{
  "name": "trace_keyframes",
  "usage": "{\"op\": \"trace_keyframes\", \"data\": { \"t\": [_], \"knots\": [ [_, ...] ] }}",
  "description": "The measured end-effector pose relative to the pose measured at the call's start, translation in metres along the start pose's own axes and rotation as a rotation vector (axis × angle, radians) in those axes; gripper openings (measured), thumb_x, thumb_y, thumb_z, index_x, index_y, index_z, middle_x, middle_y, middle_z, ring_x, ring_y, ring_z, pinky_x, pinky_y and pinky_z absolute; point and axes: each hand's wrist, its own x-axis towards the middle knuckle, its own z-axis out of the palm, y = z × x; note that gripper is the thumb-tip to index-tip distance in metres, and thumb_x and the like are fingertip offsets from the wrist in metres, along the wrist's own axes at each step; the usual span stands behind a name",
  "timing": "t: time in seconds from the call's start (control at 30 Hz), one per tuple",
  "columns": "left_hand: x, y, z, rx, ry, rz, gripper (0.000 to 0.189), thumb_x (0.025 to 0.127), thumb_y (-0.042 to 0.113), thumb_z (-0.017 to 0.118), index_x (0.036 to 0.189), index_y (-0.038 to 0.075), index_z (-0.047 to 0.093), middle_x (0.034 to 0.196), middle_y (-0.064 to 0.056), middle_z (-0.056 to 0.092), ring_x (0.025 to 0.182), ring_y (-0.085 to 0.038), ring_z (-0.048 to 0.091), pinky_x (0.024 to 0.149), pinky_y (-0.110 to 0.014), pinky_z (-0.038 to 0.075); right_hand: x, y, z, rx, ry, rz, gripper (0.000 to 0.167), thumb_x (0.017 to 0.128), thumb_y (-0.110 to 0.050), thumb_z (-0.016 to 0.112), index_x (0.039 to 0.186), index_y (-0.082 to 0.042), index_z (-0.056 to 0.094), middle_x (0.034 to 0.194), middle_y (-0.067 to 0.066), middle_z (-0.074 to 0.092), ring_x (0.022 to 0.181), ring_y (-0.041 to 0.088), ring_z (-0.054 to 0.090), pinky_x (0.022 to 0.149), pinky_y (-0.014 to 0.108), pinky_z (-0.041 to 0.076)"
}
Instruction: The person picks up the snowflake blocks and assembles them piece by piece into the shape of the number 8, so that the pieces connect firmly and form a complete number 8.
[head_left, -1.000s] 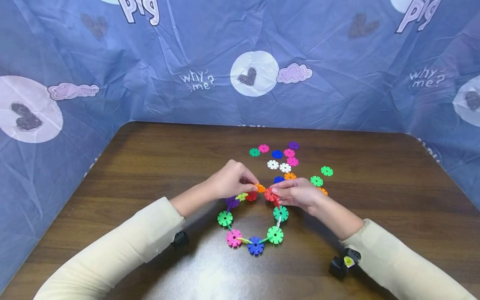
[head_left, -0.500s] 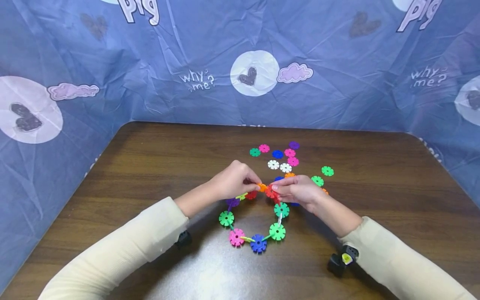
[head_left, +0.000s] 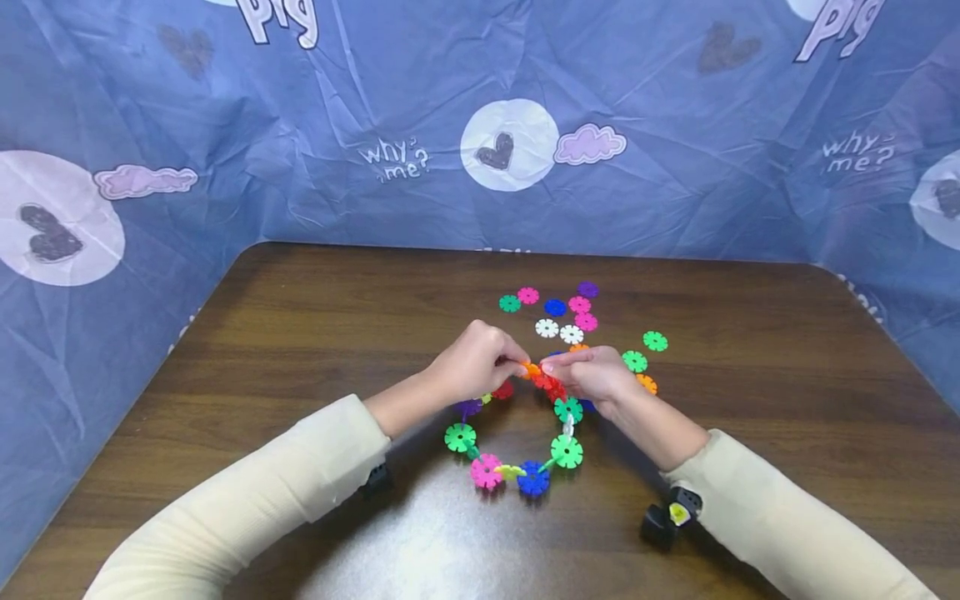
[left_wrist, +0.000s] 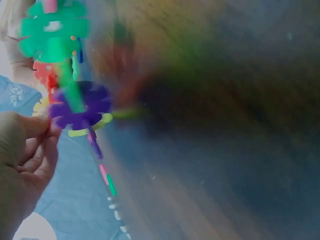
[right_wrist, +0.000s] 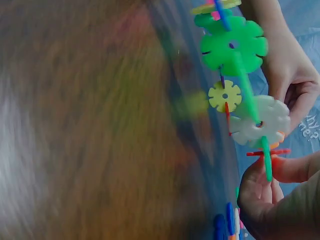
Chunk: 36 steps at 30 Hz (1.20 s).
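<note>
A chain of notched plastic snowflake discs hangs in a loop between the hands in the head view, with a blue disc (head_left: 533, 479) and a pink disc (head_left: 487, 472) at its near side. My left hand (head_left: 480, 360) pinches an orange disc (head_left: 532, 370) at the loop's far side. Between thumb and fingers, my right hand (head_left: 596, 379) grips a red disc (head_left: 553, 386). Orange and red meet edge to edge; whether their notches interlock cannot be told. A purple disc (left_wrist: 82, 106) partly hides the left fingertips in the left wrist view. A white disc (right_wrist: 265, 122) hangs beside the right fingers.
Loose discs lie on the brown table (head_left: 315, 333) beyond the hands, among them a white disc (head_left: 547, 328), a pink disc (head_left: 528, 296) and a green disc (head_left: 656, 341). A blue printed cloth (head_left: 420, 200) hangs behind the table.
My left hand has moved right, bringing the orange disc against the red one. The loop's near side has shifted right and slightly away from me. The loose discs stay put.
</note>
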Motion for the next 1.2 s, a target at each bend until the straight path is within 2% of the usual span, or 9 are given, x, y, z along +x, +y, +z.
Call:
{"op": "trace_keyframes", "data": {
  "t": [0.13,0.2,0.27,0.37,0.5,0.63,0.87,1.03,1.2],
  "knots": [
    [0.003,-0.004,-0.004,-0.055,-0.059,-0.085,0.011,0.082,0.014,0.076,0.089,0.006,0.078,0.086,-0.006,0.077,0.076,-0.013,0.073,0.069,-0.019,0.056,0.003,0.001,-0.004,0.016,-0.044,-0.017,0.041,0.092,-0.012,0.063,0.127,0.008,0.056,0.073,-0.013,0.068,0.069,0.001,0.064,0.08,0.024,0.054],
    [0.003,-0.007,-0.009,-0.108,-0.107,-0.154,0.018,0.081,0.016,0.078,0.095,0.005,0.077,0.091,-0.007,0.077,0.08,-0.014,0.073,0.071,-0.02,0.057,0.004,0.0,-0.007,0.01,-0.064,-0.021,0.042,0.093,-0.013,0.063,0.128,0.008,0.056,0.074,-0.013,0.068,0.07,0.002,0.064,0.081,0.025,0.055],
    [0.003,-0.011,-0.013,-0.163,-0.162,-0.251,0.026,0.081,0.018,0.077,0.102,0.004,0.075,0.097,-0.009,0.076,0.085,-0.017,0.073,0.075,-0.024,0.057,0.005,0.0,-0.009,0.001,-0.078,-0.022,0.043,0.093,-0.014,0.062,0.129,0.008,0.055,0.073,-0.013,0.069,0.07,0.003,0.064,0.082,0.025,0.055],
    [0.001,-0.018,-0.015,-0.207,-0.223,-0.399,0.025,0.086,0.02,0.072,0.106,0.004,0.073,0.099,-0.009,0.076,0.087,-0.016,0.071,0.079,-0.026,0.056,0.005,0.0,-0.012,-0.021,-0.089,-0.016,0.042,0.093,-0.015,0.063,0.128,0.007,0.056,0.075,-0.013,0.068,0.073,0.004,0.064,0.097,0.035,0.052],
    [0.0,-0.022,-0.01,-0.248,-0.308,-0.534,0.019,0.091,0.021,0.065,0.099,0.006,0.075,0.085,-0.007,0.076,0.073,-0.009,0.065,0.073,-0.022,0.05,0.005,0.002,-0.014,-0.038,-0.113,-0.008,0.042,0.093,-0.015,0.062,0.129,0.006,0.056,0.078,-0.013,0.068,0.076,0.004,0.063,0.108,0.046,0.043],
    [-0.001,-0.023,-0.004,-0.343,-0.366,-0.613,0.016,0.089,0.017,0.067,0.095,0.005,0.076,0.079,-0.004,0.074,0.066,-0.005,0.057,0.066,-0.018,0.045,0.005,0.003,-0.013,-0.062,-0.138,-0.01,0.041,0.094,-0.016,0.061,0.129,0.005,0.056,0.079,-0.013,0.068,0.079,0.003,0.064,0.108,0.047,0.043],
    [-0.004,-0.028,-0.004,-0.582,-0.332,-0.736,0.018,0.087,0.011,0.069,0.1,-0.001,0.073,0.074,0.002,0.069,0.066,-0.005,0.055,0.064,-0.017,0.049,0.005,0.004,-0.014,-0.103,-0.128,-0.023,0.037,0.093,-0.015,0.062,0.124,0.006,0.06,0.087,-0.008,0.072,0.082,0.004,0.067,0.101,0.043,0.049],
    [-0.007,-0.031,-0.007,-0.661,-0.324,-0.772,0.022,0.088,0.012,0.069,0.104,-0.003,0.072,0.069,0.009,0.066,0.068,-0.003,0.054,0.065,-0.018,0.049,0.006,0.005,-0.013,-0.123,-0.137,-0.028,0.036,0.093,-0.015,0.063,0.122,0.006,0.062,0.094,-0.003,0.073,0.084,0.005,0.069,0.099,0.042,0.05],
    [-0.01,-0.032,-0.006,-0.676,-0.327,-0.793,0.022,0.088,0.013,0.069,0.104,-0.003,0.072,0.068,0.011,0.066,0.068,-0.003,0.055,0.065,-0.018,0.048,0.008,0.007,-0.011,-0.176,-0.131,-0.06,0.034,0.092,-0.015,0.064,0.119,0.005,0.064,0.109,0.01,0.073,0.087,0.007,0.069,0.095,0.042,0.052]
  ]
}}
